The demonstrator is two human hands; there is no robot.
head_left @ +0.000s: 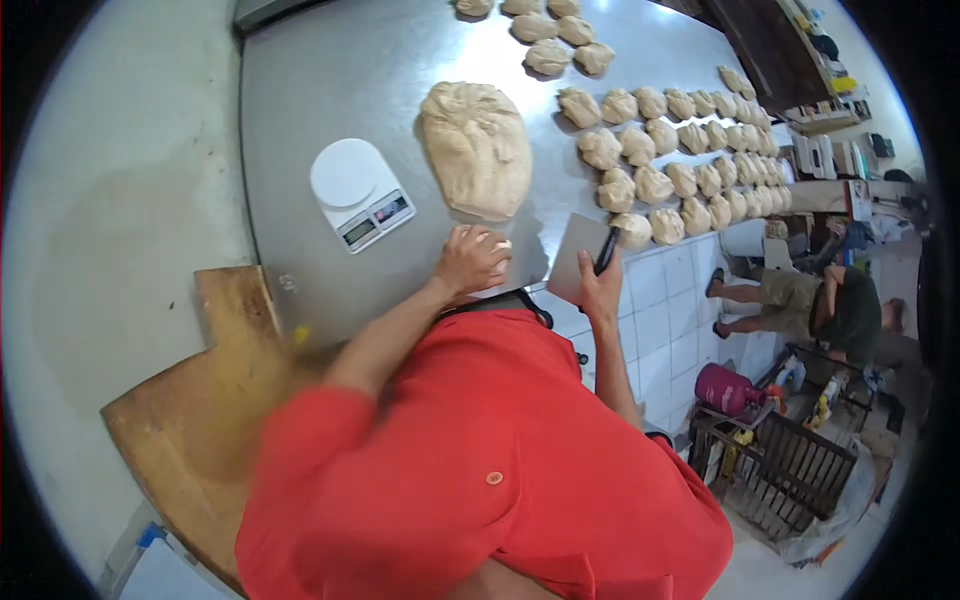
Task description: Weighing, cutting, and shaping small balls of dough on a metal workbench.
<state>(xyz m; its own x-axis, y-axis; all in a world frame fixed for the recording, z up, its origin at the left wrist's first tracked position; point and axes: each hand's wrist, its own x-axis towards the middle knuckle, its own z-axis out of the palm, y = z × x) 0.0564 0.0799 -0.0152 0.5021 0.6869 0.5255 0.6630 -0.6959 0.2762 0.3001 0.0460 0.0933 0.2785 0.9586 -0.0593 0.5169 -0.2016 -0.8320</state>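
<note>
My left hand (pixel 474 259) is at the near edge of the metal table, its fingers curled round a small pale piece of dough (pixel 502 267) that they mostly hide. In my right hand (pixel 600 288) is a dough scraper (pixel 573 262) with a wide flat blade and a black handle. The blade is tilted at the table's edge, beside the nearest dough balls. A large lump of dough (pixel 478 150) lies just beyond my left hand. To its left stands a white kitchen scale (pixel 350 185) with a bare round platform.
Rows of dough balls (pixel 654 184) cover the right side of the metal table (pixel 290 100), with several more at the far end. A brown wooden board (pixel 200 400) is at the lower left. Another person (pixel 835 305), a purple gas cylinder (pixel 727 390) and a dark crate (pixel 790 465) are at the right.
</note>
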